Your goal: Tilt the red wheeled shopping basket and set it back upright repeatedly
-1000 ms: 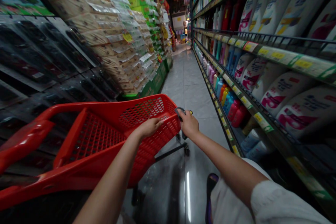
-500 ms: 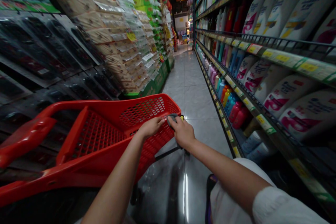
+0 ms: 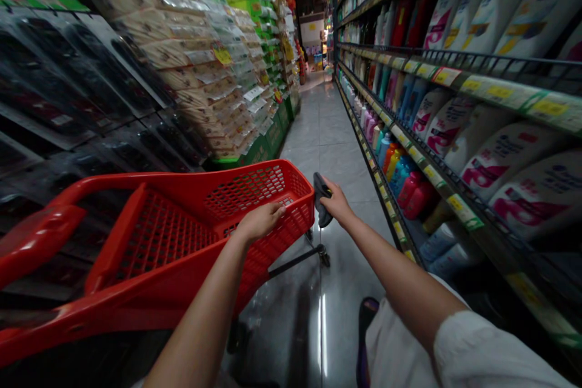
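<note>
A red plastic shopping cart (image 3: 159, 291) stands at an angle to my left, with holes in its basket walls. My left hand (image 3: 261, 222) lies over the cart's near rim, fingers curled at the edge and the thumb side up. Just past the cart's front corner, my right hand (image 3: 335, 201) grips a dark grey handheld device (image 3: 322, 209) with a small yellow part. It looks like a barcode scanner, held upright above the floor. My palm and fingers cover part of it.
On the right, shelves hold white shampoo bottles (image 3: 495, 160) and several coloured bottles (image 3: 400, 173). Wrapped tissue packs (image 3: 195, 73) are stacked on the left, beside hanging blister packs (image 3: 82, 79). A tiled aisle floor (image 3: 322, 124) runs ahead. A cart wheel (image 3: 324, 254) shows below.
My right hand has moved the dark grey device rightward, away from the cart's front corner and my left hand, and turned it more upright. My left hand stays almost in place.
</note>
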### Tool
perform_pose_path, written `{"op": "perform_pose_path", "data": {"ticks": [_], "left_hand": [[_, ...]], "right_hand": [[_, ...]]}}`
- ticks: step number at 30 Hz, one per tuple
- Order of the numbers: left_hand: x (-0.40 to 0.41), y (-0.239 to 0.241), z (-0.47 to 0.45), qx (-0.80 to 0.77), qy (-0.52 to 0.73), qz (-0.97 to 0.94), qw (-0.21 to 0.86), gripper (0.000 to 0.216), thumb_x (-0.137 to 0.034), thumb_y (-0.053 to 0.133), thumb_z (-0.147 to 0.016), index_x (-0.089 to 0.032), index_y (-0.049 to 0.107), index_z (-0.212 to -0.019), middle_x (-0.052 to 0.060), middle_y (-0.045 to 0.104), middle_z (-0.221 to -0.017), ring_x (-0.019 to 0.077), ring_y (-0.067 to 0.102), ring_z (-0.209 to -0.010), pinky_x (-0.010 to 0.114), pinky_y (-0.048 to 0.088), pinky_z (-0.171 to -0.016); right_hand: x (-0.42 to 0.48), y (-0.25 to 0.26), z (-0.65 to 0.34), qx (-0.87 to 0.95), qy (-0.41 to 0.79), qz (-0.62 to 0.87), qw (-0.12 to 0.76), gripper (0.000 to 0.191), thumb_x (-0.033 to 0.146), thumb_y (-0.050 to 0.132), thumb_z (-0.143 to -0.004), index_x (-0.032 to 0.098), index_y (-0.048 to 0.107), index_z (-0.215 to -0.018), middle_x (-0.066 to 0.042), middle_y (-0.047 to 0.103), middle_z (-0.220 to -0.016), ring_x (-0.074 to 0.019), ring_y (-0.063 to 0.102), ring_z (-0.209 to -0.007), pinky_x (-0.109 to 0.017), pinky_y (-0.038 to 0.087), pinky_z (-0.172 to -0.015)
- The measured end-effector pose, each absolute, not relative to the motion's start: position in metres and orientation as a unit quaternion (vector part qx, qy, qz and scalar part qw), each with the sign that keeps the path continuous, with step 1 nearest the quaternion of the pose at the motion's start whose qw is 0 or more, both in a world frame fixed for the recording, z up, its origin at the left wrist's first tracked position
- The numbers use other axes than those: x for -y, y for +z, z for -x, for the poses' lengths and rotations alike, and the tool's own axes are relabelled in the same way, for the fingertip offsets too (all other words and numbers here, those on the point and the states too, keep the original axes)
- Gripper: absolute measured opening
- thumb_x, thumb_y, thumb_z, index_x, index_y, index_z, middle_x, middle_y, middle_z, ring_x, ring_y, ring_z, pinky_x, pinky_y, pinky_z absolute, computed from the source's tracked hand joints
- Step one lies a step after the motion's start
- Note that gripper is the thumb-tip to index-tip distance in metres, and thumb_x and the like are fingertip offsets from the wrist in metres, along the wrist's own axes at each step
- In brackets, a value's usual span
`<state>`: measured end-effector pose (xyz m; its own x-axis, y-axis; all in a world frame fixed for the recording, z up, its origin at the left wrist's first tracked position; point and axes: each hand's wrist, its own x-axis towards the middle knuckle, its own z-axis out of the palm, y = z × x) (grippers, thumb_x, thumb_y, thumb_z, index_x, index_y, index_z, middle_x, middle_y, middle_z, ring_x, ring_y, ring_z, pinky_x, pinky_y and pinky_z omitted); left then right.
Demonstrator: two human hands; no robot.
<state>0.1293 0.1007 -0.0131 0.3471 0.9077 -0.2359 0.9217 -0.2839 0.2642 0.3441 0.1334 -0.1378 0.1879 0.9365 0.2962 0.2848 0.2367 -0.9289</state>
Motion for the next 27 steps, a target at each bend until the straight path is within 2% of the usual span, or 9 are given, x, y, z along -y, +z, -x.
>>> {"op": "perform_pose_path", "data": {"ticks": [3,6,9,11,14,16,19,22,27], "left_hand": [[-0.101,-0.015,-0.128,-0.566,-0.02,-0.804,0.182,0.046,-0.045,0.03,-0.093,-0.019,0.067,-0.096,0.008,0.072,-0.1,0.0223,0.066,-0.092,0.027,0.045,-0.076],[-0.101,-0.015,-0.128,-0.563,-0.014,-0.804,0.191,0.045,-0.046,0.031,-0.093,-0.02,0.067,-0.098,0.006,0.072,-0.099,0.021,0.066,-0.091,0.026,0.045,-0.076],[-0.098,-0.013,-0.128,-0.567,-0.017,-0.802,0.189,0.045,-0.046,0.03,-0.094,-0.02,0.067,-0.099,0.006,0.072,-0.099,0.0211,0.066,-0.09,0.026,0.045,-0.075],[-0.096,-0.011,-0.13,-0.567,-0.022,-0.803,0.184,0.046,-0.045,0.03,-0.094,-0.02,0.067,-0.1,0.007,0.072,-0.101,0.0217,0.066,-0.092,0.026,0.045,-0.076],[-0.094,-0.01,-0.132,-0.569,-0.022,-0.803,0.177,0.045,-0.043,0.03,-0.094,-0.02,0.067,-0.104,0.007,0.071,-0.108,0.0222,0.065,-0.098,0.027,0.045,-0.08],[-0.094,-0.01,-0.132,-0.571,-0.024,-0.801,0.176,0.045,-0.043,0.03,-0.094,-0.02,0.066,-0.106,0.007,0.071,-0.111,0.0223,0.065,-0.1,0.027,0.045,-0.08],[-0.094,-0.012,-0.132,-0.57,-0.026,-0.802,0.176,0.046,-0.045,0.03,-0.095,-0.021,0.067,-0.105,0.006,0.072,-0.108,0.0218,0.066,-0.098,0.026,0.045,-0.081],[-0.095,-0.014,-0.13,-0.569,-0.024,-0.804,0.174,0.046,-0.046,0.03,-0.095,-0.021,0.067,-0.107,0.006,0.072,-0.11,0.0215,0.066,-0.098,0.026,0.046,-0.082],[-0.095,-0.013,-0.129,-0.581,-0.025,-0.796,0.17,0.049,-0.048,0.029,-0.094,-0.021,0.067,-0.108,0.007,0.072,-0.111,0.0227,0.066,-0.1,0.027,0.046,-0.081]], "right_hand": [[-0.125,-0.162,-0.325,0.527,0.397,0.51,0.552,0.075,0.003,0.051,-0.055,0.023,0.06,-0.127,-0.002,0.066,-0.12,-0.0203,0.057,-0.116,-0.034,0.042,-0.104],[-0.112,-0.184,-0.31,0.454,0.507,0.548,0.487,0.053,0.003,0.049,-0.051,0.017,0.07,-0.098,-0.001,0.072,-0.087,-0.0225,0.066,-0.088,-0.036,0.053,-0.085],[-0.114,-0.186,-0.309,0.423,0.531,0.562,0.472,0.037,0.005,0.048,-0.052,0.014,0.069,-0.08,0.0,0.066,-0.064,-0.021,0.065,-0.066,-0.034,0.054,-0.068],[-0.126,-0.174,-0.317,0.415,0.527,0.549,0.498,0.046,0.006,0.046,-0.053,0.016,0.07,-0.09,0.001,0.068,-0.071,-0.0185,0.065,-0.069,-0.031,0.054,-0.068],[-0.145,-0.152,-0.333,0.435,0.514,0.472,0.569,0.065,0.006,0.044,-0.052,0.022,0.068,-0.111,0.001,0.071,-0.098,-0.0164,0.066,-0.087,-0.028,0.053,-0.078],[-0.152,-0.147,-0.339,0.446,0.518,0.433,0.588,0.069,0.007,0.045,-0.051,0.024,0.067,-0.114,0.002,0.07,-0.105,-0.0165,0.065,-0.092,-0.028,0.053,-0.081],[-0.15,-0.161,-0.337,0.421,0.551,0.468,0.547,0.063,0.008,0.045,-0.05,0.022,0.068,-0.107,0.004,0.071,-0.088,-0.0165,0.064,-0.079,-0.029,0.054,-0.074],[-0.137,-0.187,-0.323,0.37,0.591,0.514,0.5,0.047,0.008,0.048,-0.052,0.02,0.068,-0.092,0.005,0.066,-0.068,-0.0161,0.061,-0.066,-0.027,0.052,-0.064],[-0.116,-0.209,-0.294,0.315,0.593,0.538,0.51,0.03,0.007,0.052,-0.054,0.017,0.064,-0.08,0.003,0.061,-0.058,-0.016,0.059,-0.057,-0.026,0.05,-0.056]]}}
